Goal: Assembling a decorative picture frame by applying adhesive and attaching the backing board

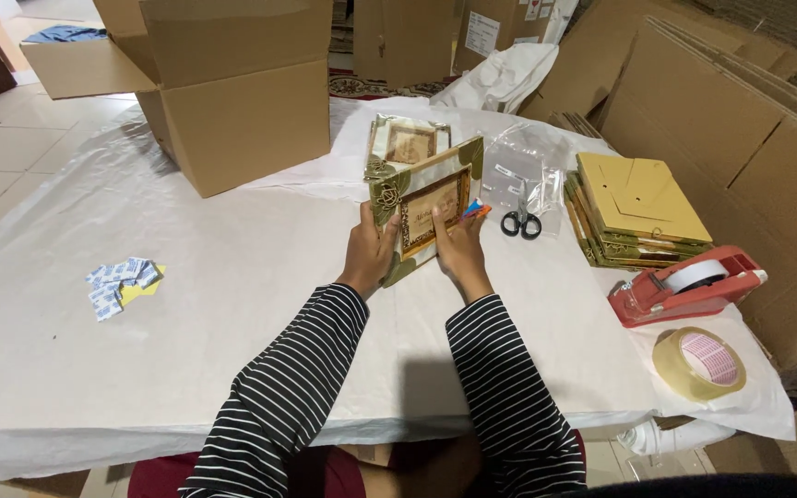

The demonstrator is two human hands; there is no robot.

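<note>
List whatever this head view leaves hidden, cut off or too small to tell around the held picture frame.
- Picture frame: its back and lower edge, hidden behind the left hand and right hand.
- Orange and blue item at the right fingertips: too small to identify.
- Second frame behind: lower part covered by the held frame.
- Open cardboard box: inside not visible; top cut by the picture edge.
- Small packets: print too small.

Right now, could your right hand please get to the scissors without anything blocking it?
Probably yes. The right hand is busy holding the picture frame, but the scissors lie just to its right on the table, with nothing between them.
</note>
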